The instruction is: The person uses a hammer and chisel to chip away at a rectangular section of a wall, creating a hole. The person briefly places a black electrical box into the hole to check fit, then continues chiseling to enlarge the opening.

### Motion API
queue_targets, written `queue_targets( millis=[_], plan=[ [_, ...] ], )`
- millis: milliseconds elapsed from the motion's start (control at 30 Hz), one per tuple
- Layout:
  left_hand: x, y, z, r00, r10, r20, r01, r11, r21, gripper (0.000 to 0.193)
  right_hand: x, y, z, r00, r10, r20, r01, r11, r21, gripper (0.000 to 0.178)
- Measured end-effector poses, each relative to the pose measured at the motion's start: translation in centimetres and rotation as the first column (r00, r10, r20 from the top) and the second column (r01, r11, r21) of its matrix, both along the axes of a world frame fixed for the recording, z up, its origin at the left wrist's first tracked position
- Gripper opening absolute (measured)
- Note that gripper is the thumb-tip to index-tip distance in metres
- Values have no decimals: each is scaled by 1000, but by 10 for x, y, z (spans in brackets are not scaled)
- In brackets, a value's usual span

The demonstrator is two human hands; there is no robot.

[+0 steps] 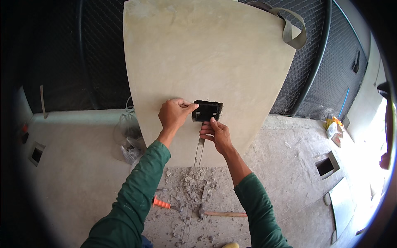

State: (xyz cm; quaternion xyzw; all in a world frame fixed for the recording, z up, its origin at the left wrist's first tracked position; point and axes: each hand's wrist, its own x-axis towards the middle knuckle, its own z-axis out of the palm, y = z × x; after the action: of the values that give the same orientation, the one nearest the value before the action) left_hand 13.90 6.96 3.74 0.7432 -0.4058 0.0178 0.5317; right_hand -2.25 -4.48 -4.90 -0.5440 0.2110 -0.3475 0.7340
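Observation:
A black rectangular wall box (206, 110) sits in a rough hole cut into a beige plastered column (206, 58). My left hand (175, 114) grips the box's left edge with thumb and fingers. My right hand (216, 133) presses up against the box's lower edge from below. A narrow vertical groove (200, 152) runs down the column from under the box to the floor. Both forearms wear green sleeves.
Broken plaster rubble (191, 191) lies at the column's foot, with an orange-handled chisel (162, 203) and a wooden-handled hammer (223, 214) beside it. A clear plastic bag (129, 140) sits left of the column. Wire mesh fencing (331, 70) stands behind. Square floor openings (326, 165) lie right and left.

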Motion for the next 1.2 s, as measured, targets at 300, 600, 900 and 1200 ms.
queue_targets(
  millis=[300, 600, 900, 1200],
  plan=[
    [1, -1, -4, 1000, -11, 0, 11, 1000, -23, 30, 3, -7, 6, 998, -46, -54, 48, 998, 40, 38],
    [1, -1, -2, 1000, 8, 8, -8, 1000, -4, 29, 3, -3, 16, 995, -55, -87, 63, 994, 95, 37],
    [0, -1, -3, 1000, 5, -9, -5, 1000, -13, 29, 5, -5, 12, 996, -54, -66, 60, 995, 86, 35],
    [7, -4, -17, 989, -148, 22, 150, 972, -178, 31, 0, 7, 17, 992, -92, -84, 101, 989, 104, 33]
  ],
)
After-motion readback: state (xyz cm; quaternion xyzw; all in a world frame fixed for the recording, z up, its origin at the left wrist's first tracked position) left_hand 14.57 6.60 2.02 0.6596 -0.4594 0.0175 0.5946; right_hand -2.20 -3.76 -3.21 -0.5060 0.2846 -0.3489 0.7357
